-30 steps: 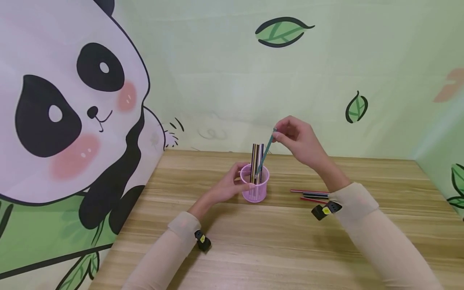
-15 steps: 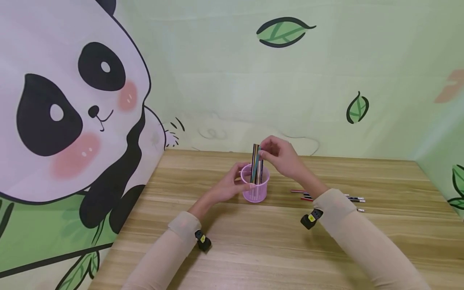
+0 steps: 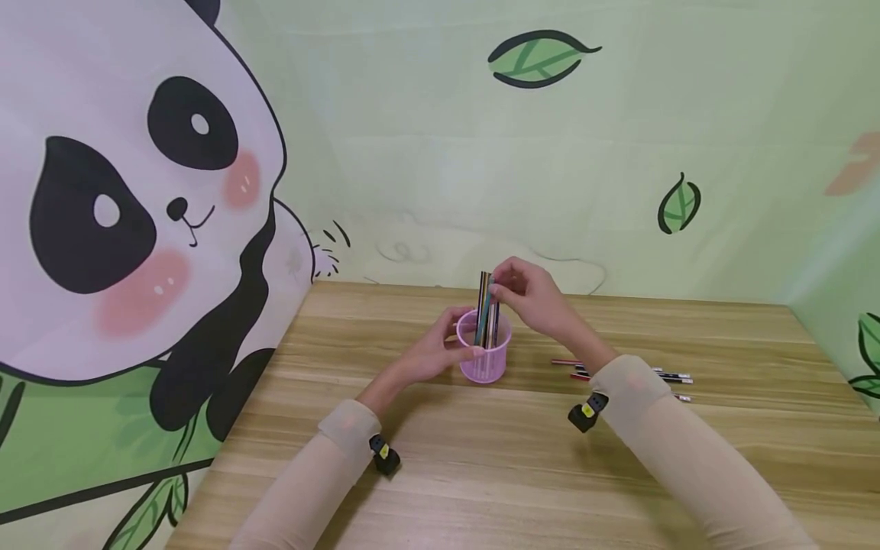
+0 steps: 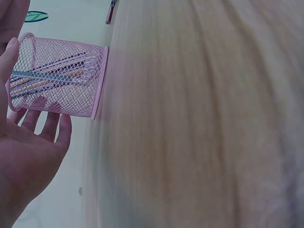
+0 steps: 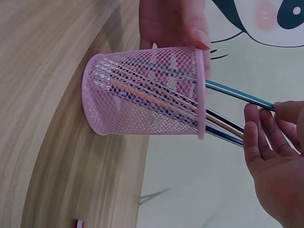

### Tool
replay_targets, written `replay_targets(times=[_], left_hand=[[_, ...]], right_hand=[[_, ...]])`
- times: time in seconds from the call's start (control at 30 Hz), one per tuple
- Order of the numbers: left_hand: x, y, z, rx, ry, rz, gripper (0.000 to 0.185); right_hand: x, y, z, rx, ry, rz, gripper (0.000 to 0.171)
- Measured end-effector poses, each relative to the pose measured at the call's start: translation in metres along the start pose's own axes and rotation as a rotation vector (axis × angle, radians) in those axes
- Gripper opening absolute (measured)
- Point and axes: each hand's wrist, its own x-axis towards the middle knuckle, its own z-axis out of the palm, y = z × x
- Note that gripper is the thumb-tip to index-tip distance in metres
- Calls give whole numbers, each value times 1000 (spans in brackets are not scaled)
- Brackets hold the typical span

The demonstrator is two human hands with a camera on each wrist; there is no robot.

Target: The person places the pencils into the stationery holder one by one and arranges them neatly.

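- Head view: your right hand (image 3: 532,298) pinches the upper end of the teal pencil (image 3: 484,315) above the mouth of the pink cup (image 3: 484,368). The pencil slants from your fingertips down and slightly left, its lower part inside the cup.
- Head view: your left hand (image 3: 438,353) grips the left side of the cup, which stands upright on the tabletop (image 3: 481,458). Your right hand is nearer the pencil's top, your left nearer the cup's wall.
- Head view: you have one cup, one teal pencil and at least three other pencils (image 3: 492,330) in it, packed too closely for an exact count. The loose pencils (image 3: 674,377) lie right of the cup, at least four, partly hidden by your right sleeve (image 3: 632,386).
- Left wrist view: your left fingers curve along the outside of the cup. Through the mesh you see the teal pencil slanting among the others; you cannot tell whether its lower end touches the base.
- Right wrist view: the teal pencil crosses the rim nearer your left thumb, apart from the other pencils there. You cannot tell whether your right hand's remaining fingers touch those. One loose red end shows at the bottom edge.
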Motion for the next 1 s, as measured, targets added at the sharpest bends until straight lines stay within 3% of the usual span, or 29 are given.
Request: replay_targets(times=[0.5,0.77,1.0], left_hand=[[-1,-1,-2,13,-19,-18,74],[-1,0,0,17,-19,-20,76],[-1,2,0,3,-6,-18,77]], right_hand=[[7,6,11,-71,-45,12,10],[-3,15,14,-217,-86,35,7],[-9,18,8,-278,-87,36,17]])
